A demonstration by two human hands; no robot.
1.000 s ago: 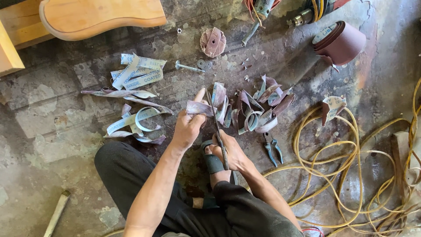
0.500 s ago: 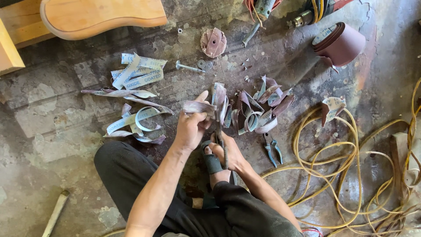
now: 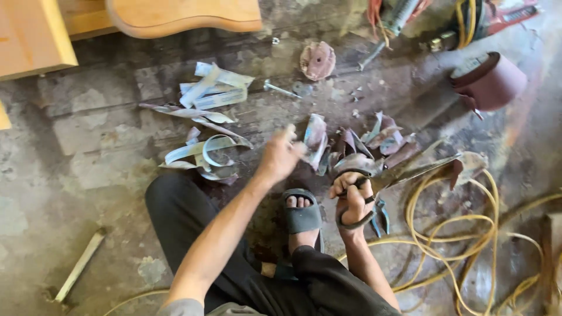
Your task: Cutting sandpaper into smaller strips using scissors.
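My right hand [image 3: 351,199] is shut on the handles of large metal shears [image 3: 410,172], whose blades point right, low over the floor. My left hand [image 3: 280,157] is blurred, raised over the floor between two heaps, and nothing shows in it. A grey-and-maroon cut strip [image 3: 316,137] lies just right of its fingers. Behind the shears sits a heap of curled abrasive-paper offcuts [image 3: 380,140]. To the left lie long cut strips [image 3: 205,152]. My foot in a grey sandal [image 3: 301,213] rests between my hands.
A maroon abrasive roll [image 3: 489,82] stands at the upper right. Yellow cable [image 3: 468,234] coils at the right. More strips [image 3: 213,88], a bolt [image 3: 281,89] and a round disc [image 3: 317,59] lie further back. Wooden boards [image 3: 181,14] line the top edge. A stick [image 3: 79,266] lies lower left.
My left hand has let go of the strip it held and swung left. My right hand has lowered the shears, turning their blades out to the right.
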